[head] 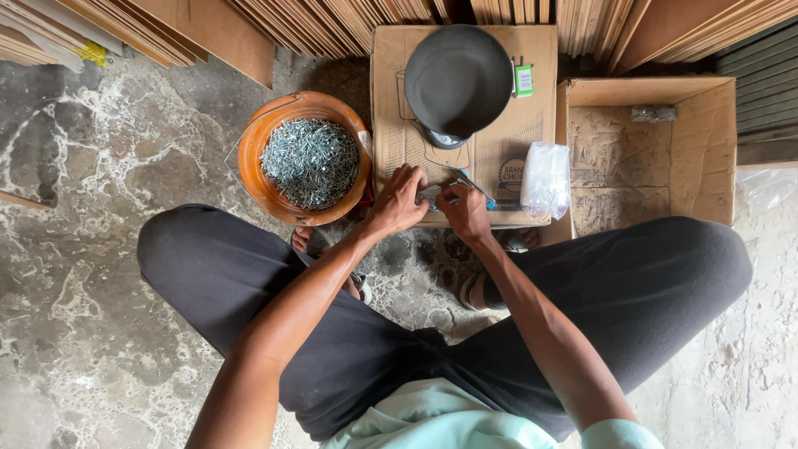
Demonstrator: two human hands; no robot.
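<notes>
Crowding the carton's (391,100) near edge, both hands (397,202) pinch a packet (432,196).

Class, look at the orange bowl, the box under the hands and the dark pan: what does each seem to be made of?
Orange bowl: likely plastic, smooth glossy rim. Box: brown corrugated cardboard, matte, printed. Dark pan: probably metal, dull black finish, thin rim.

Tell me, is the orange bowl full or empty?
Full: the orange bowl holds a heaped pile of silvery nails, beside the left hand.
</notes>
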